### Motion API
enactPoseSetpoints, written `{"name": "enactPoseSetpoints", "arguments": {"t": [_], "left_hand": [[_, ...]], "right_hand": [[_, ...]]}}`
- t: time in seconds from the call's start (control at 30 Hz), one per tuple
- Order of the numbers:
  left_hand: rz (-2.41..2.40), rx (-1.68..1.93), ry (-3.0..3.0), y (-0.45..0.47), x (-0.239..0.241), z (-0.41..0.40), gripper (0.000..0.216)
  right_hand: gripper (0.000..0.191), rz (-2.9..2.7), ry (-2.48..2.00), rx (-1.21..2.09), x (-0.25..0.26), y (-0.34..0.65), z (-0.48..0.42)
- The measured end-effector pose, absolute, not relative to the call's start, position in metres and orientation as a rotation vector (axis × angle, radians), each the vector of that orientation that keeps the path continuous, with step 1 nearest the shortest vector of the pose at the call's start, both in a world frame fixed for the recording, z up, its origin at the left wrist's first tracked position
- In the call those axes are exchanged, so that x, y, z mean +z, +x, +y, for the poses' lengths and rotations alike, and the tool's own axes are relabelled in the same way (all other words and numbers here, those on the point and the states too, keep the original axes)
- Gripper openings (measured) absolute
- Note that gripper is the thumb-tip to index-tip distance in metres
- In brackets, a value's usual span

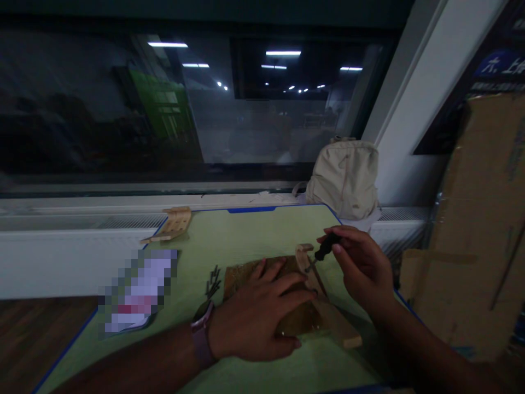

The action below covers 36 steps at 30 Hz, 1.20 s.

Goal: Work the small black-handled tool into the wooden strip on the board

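Screwdriver (324,250) in right hand (363,273), tip on wooden part (303,258), centre-right of frame.
Right grip clamped on its black handle; left hand (256,317) flat, grip apart, pressing wooden board (246,271) on green tabletop (246,230). Screws (213,282) just left of board; beige bag (344,175) behind.

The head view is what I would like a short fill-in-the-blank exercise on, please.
1. The right hand holds a small ____ with a black handle.
2. The left hand lies flat on a wooden board, with a ____ on its wrist.
3. The mat under them is pale ____ with a blue edge.
Missing words: screwdriver; watch; green.
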<state>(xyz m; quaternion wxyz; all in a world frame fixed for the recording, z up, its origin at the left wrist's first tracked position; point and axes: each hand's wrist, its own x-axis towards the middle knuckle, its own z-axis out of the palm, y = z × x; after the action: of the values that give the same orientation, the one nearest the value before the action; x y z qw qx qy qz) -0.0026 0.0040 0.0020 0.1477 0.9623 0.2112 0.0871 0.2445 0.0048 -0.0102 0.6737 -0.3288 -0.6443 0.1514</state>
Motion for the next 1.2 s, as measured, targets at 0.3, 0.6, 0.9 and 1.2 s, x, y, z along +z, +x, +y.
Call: {"name": "enactPoseSetpoints", "arguments": {"t": [0.3, 0.6, 0.9, 1.2], "left_hand": [[0.613, 0.262, 2.766, -0.003, 0.005, 0.004, 0.077], [0.608, 0.265, 2.746, -0.002, 0.003, 0.005, 0.079], [0.618, 0.254, 2.750, -0.003, 0.003, 0.004, 0.078], [0.598, 0.291, 2.756, -0.002, 0.002, 0.004, 0.077]], "right_hand": [[0.021, -1.590, -0.760, 0.075, -0.006, 0.247, 0.004], [0.025, -1.475, -0.806, 0.323, -0.020, 0.244, 0.008], [0.014, -1.469, -0.711, 0.216, -0.014, 0.242, 0.006], [0.022, -1.448, -0.730, 0.231, -0.014, 0.245, 0.007]]}}
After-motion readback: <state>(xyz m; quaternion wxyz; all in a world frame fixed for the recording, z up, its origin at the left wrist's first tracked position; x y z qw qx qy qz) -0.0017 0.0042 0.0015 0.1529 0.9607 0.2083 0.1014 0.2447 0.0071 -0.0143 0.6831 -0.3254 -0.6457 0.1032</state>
